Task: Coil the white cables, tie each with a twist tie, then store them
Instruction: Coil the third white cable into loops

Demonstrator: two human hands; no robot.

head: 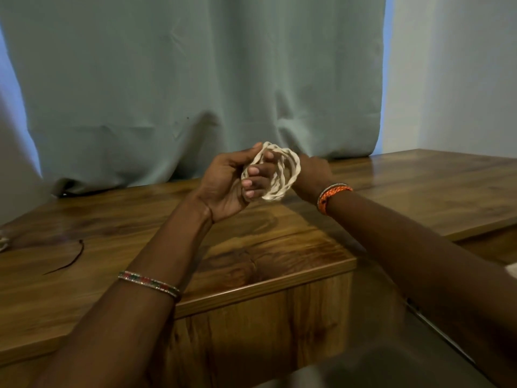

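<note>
Both hands hold a coiled white braided cable point(275, 172) above the glossy brown wooden table point(279, 247).
Left hand point(232, 183) grips the coil's nine o'clock side; right hand point(310, 175) sits behind its three o'clock side, grip unclear.

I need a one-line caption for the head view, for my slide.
Both hands hold a coiled white cable above the wooden table; a dark twist tie lies at left.

I saw a dim room; bluish daylight leaked round the curtain point(195, 79) at nine and three o'clock (edges bowed, foreground blurred).
</note>
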